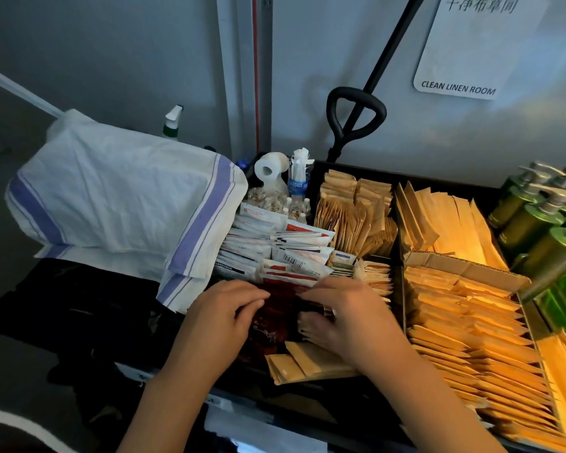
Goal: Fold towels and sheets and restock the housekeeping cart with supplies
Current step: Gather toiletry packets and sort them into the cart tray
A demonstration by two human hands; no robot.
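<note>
Restocking was under way: the left hand (224, 310) and right hand (337, 317), fingers curled, gripped a bundle of dark red glossy sachets (276, 317) in the black cart tray's (401, 279) near-left compartment. Next they likely needed seating upright beside the white-and-red paper packets (275, 250).

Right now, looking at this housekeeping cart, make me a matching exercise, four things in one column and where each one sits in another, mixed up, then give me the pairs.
Column one
1. green pump bottles
2. striped white sack
3. toilet paper roll
4. dark red packets

Column two
A. draped over the cart's left end
B. between the left hand and the right hand
C. standing along the right edge
D. at the back, beside a water bottle

Pairs: 1-C, 2-A, 3-D, 4-B
</note>
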